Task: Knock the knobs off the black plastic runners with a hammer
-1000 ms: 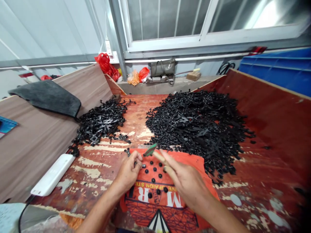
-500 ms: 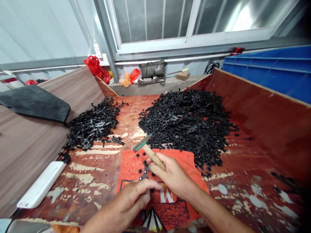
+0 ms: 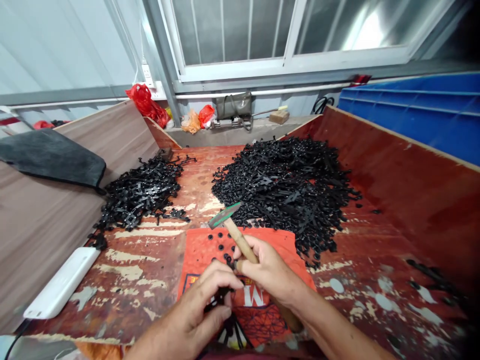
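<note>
My right hand (image 3: 272,272) is wrapped round the wooden handle of a hammer (image 3: 243,241). The hammer's green-edged metal head points up and away to the left, above the cloth. Beside its thumb and fingertips lie small round black pieces (image 3: 228,258); whether the fingers touch one, I cannot tell. My left hand (image 3: 187,307) is curled round a dark part with shiny dots (image 3: 215,301), mostly hidden by its fingers. Under both hands spreads an orange-red printed cloth (image 3: 279,242), with several black pieces scattered on its far left part.
A large heap of black parts (image 3: 285,185) lies beyond the cloth, a smaller heap of linked black parts (image 3: 142,192) at the left. Wooden boards (image 3: 393,140) wall both sides. A white power-bank-like box (image 3: 62,282) sits at left, a blue crate (image 3: 420,110) behind the right board.
My left hand has curled further, and the black linked part that lay between the hands is now under its fingers. The hammer has turned slightly, its head a little higher and to the right.
</note>
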